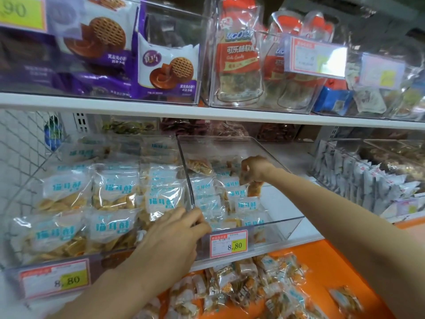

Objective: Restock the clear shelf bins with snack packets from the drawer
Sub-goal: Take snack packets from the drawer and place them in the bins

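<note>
The clear bin (282, 226), part filled, is being restocked, and the orange drawer (333, 261) below it holds loose snack packets (253, 284). The left hand (174, 238) curls its fingers over the bin's front-left corner, seemingly steadying it. Above the bin's right half, the right hand (255, 169) pinches a packet (250, 185) by its top. The next move, I judge, is to lower the packet into the bare right side and release it.

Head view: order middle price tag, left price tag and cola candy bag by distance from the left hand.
1. Middle price tag, just right of the left hand.
2. Left price tag, lower left.
3. Cola candy bag, upper shelf.
</note>
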{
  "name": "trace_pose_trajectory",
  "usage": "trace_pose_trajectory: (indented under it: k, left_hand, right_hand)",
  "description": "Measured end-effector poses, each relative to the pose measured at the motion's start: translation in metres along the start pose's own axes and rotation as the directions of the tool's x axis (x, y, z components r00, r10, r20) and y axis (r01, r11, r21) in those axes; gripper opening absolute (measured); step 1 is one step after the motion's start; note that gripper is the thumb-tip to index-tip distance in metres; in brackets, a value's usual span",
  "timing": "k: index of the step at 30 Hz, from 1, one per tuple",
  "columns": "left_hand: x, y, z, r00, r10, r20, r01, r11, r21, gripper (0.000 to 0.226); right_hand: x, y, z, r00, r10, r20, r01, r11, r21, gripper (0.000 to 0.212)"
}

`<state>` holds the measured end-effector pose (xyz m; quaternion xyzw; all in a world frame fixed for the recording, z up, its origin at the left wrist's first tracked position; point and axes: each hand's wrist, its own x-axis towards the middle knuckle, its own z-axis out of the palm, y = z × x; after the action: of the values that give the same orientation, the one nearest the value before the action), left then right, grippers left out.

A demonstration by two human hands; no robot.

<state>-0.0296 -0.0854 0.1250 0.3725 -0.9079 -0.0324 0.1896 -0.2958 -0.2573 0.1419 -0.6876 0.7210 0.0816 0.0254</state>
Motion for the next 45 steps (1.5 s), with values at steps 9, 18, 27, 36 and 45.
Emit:
trace_pose_trajectory:
  k: [9,18,27,36,45]
  left_hand:
    - [0.001,0.0,-0.002,1.0,-0.017,0.013,0.016,0.999,0.038,0.036]
    - [0.002,0.001,-0.002,1.0,-0.021,0.011,0.021,0.999,-0.036,0.035]
    - [0.009,0.005,-0.01,0.986,-0.15,-0.067,0.119,0.934,-0.337,0.021]
    - [0.015,0.002,-0.021,0.864,-0.486,-0.129,0.279,0.676,-0.683,0.01]
    - [0.023,0.034,-0.029,0.842,-0.53,0.102,0.306,0.314,-0.899,0.016]
  right_hand:
    - [-0.003,0.006,0.018,0.989,-0.032,-0.143,0.06,0.979,0.195,0.04]
    - [-0.011,-0.039,-0.028,0.961,-0.029,-0.273,0.117,0.943,0.311,0.023]
    - [0.002,-0.111,-0.036,0.993,0.104,0.052,-0.105,0.609,0.786,0.047]
    - [-0.062,-0.077,-0.046,0.991,0.101,-0.083,0.049,0.299,0.953,0.021]
    - [-0.192,-0.053,-0.031,0.95,-0.288,-0.116,0.107,-0.048,0.993,0.03]
